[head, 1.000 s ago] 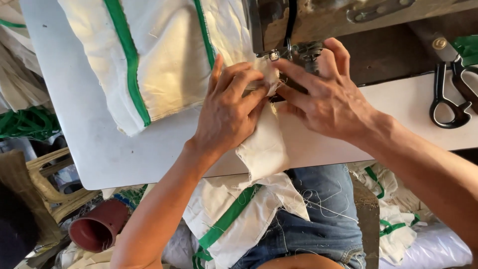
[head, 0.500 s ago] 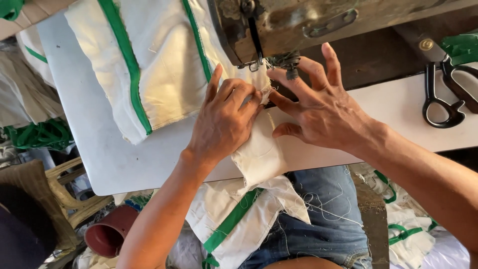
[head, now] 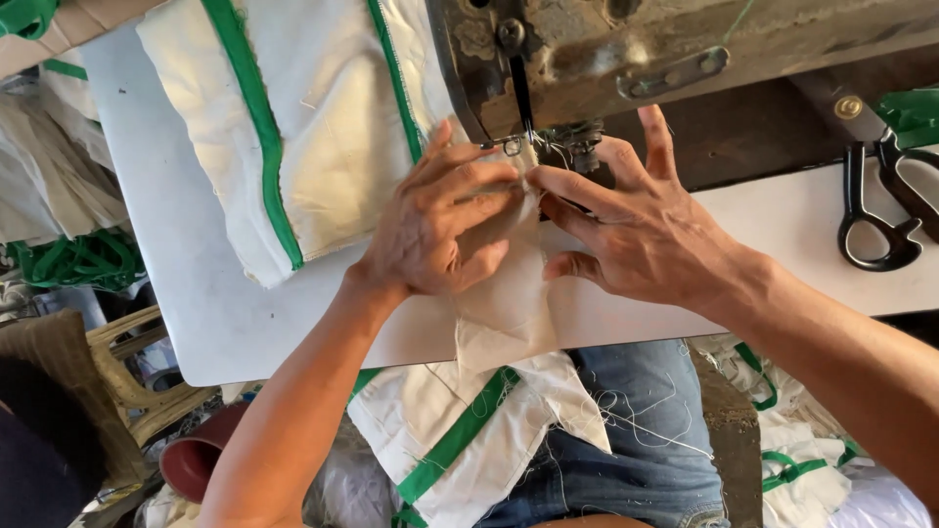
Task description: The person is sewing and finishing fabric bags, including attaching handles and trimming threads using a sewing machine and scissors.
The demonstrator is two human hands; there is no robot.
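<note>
A cream cloth piece with green stripes [head: 323, 127] lies across the white sewing table [head: 196, 293] and hangs down over my lap. My left hand [head: 440, 230] presses flat on the cloth just left of the needle. My right hand [head: 636, 230] rests on the cloth at the right, with its index finger and thumb pinching the fabric edge under the presser foot [head: 562, 147]. The worn metal head of the sewing machine [head: 636, 49] stands above both hands and hides the far part of the cloth.
Black scissors [head: 880, 210] lie on the table at the right. Green trim scraps [head: 73, 259] and a woven basket [head: 127, 376] sit on the floor at the left, next to a dark red pot [head: 196, 460]. More cream pieces [head: 792, 460] lie at lower right.
Both hands have slid the cloth a little toward the needle. My right fingers have closed in on the fabric edge. The view has shifted slightly.
</note>
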